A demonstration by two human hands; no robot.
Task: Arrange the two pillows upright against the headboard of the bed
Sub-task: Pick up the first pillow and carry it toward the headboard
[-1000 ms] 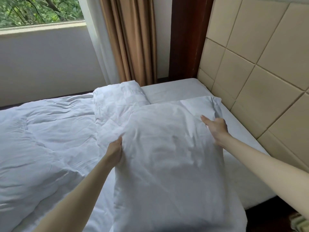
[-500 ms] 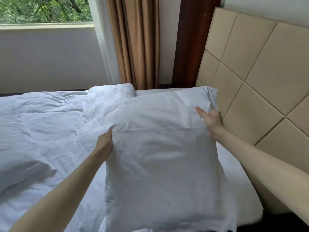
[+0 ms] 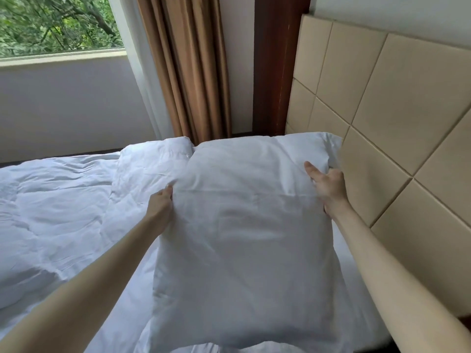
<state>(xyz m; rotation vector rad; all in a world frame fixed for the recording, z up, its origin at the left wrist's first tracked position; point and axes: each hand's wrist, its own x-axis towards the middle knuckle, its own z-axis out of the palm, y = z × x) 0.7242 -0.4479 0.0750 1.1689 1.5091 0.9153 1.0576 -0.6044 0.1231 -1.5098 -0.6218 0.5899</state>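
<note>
A large white pillow [image 3: 244, 238] fills the middle of the view, held up off the bed with its long side pointing away from me. My left hand [image 3: 160, 202] grips its left edge. My right hand [image 3: 328, 187] grips its right edge, thumb on top. The far right corner of the pillow sits close to the beige padded headboard [image 3: 397, 128] on the right. A second pillow is not clearly visible; a white folded bulge [image 3: 158, 159] of bedding lies just beyond the held pillow on the left.
A rumpled white duvet [image 3: 56, 205] covers the bed to the left. Brown curtains [image 3: 193, 67] and a dark wooden post [image 3: 275, 64] stand behind the bed's far end. A window [image 3: 56, 24] with a pale wall below is at the upper left.
Both hands have lifted the pillow higher and carried it farther toward the far end of the bed, nearer the headboard. The grip on both edges is unchanged.
</note>
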